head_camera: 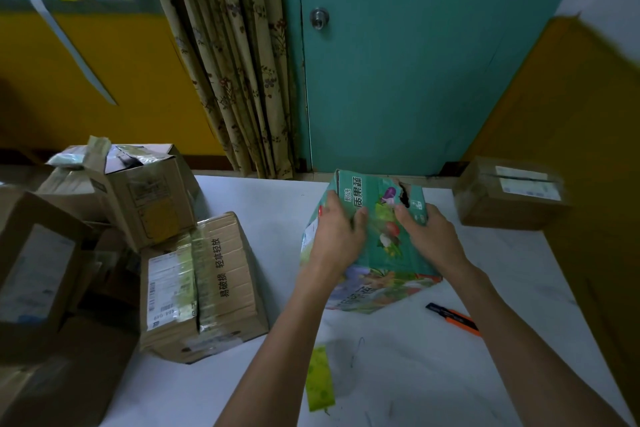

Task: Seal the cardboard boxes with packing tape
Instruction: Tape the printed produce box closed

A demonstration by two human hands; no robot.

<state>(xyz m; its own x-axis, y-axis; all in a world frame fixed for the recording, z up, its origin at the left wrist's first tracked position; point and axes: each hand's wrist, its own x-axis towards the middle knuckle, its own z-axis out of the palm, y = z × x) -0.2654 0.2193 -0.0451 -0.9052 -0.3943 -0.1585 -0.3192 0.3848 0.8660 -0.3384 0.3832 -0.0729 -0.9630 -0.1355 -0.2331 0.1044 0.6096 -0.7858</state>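
Fingers [335, 206] of the left hand [337, 236] press flat on the box [379, 255]; right hand [433, 236] grips its right edge.

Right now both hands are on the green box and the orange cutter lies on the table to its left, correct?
Wrong side: the head view shows the orange cutter on the table right of the green box. Left hand and right hand are both on it.
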